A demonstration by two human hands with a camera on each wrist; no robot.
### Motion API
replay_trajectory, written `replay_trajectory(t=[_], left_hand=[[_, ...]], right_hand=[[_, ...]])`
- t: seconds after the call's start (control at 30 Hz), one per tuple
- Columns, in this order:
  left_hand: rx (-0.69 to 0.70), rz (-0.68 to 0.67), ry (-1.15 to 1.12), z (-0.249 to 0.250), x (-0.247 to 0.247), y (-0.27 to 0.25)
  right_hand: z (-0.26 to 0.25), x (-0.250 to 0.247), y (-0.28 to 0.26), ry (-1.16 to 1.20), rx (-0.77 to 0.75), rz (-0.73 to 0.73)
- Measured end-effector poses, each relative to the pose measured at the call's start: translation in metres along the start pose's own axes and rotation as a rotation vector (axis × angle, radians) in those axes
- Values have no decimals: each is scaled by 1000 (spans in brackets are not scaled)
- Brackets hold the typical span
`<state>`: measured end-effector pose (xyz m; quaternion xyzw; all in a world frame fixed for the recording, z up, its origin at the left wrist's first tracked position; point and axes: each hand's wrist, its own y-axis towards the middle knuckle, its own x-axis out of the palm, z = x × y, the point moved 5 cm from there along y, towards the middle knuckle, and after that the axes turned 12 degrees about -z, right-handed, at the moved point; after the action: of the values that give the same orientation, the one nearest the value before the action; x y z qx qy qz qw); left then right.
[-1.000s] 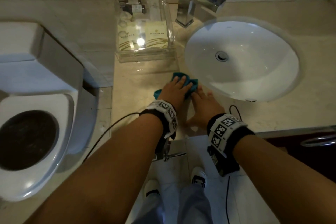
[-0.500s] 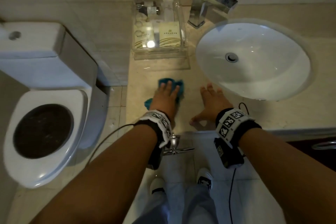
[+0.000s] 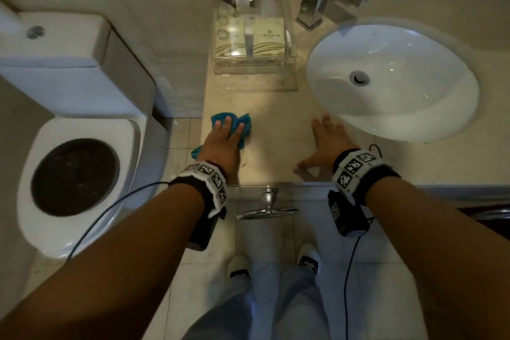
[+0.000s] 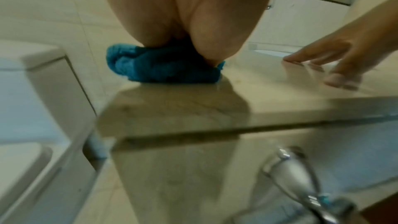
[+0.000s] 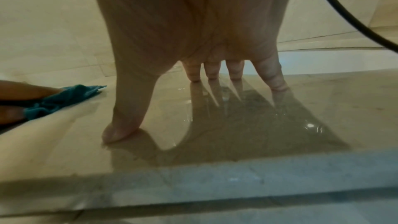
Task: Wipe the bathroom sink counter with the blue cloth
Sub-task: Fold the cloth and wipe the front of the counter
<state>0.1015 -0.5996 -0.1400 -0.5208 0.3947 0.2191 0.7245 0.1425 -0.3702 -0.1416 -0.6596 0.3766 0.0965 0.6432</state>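
Note:
The blue cloth (image 3: 242,123) (image 4: 163,69) (image 5: 64,100) lies bunched at the left end of the beige marble counter (image 3: 276,132), close to its left edge. My left hand (image 3: 225,138) (image 4: 189,14) presses flat on the cloth with straight fingers. My right hand (image 3: 324,143) (image 5: 193,40) rests flat on the bare counter, fingers spread, just in front of the white oval sink (image 3: 392,77). A wide stretch of counter separates the two hands.
A clear tray of toiletries (image 3: 252,27) stands at the back of the counter, left of the chrome faucet (image 3: 328,0). A toilet (image 3: 71,163) sits below the counter's left edge. A chrome towel bar (image 3: 266,208) sticks out under the front edge.
My left hand has slid the cloth leftward, away from the sink and the right hand, to the counter's left edge. The right hand has stayed flat near the sink.

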Motion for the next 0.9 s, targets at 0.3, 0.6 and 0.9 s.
replay_trajectory(t=[0.3, 0.6, 0.9], left_hand=[[232, -97, 105, 95, 34, -8], [131, 50, -32, -12, 38, -36], [46, -10, 37, 23, 9, 7]], right_hand=[[0, 1, 1, -22, 14, 22], [-33, -2, -11, -110, 3, -64], [-33, 0, -14, -124, 5, -67]])
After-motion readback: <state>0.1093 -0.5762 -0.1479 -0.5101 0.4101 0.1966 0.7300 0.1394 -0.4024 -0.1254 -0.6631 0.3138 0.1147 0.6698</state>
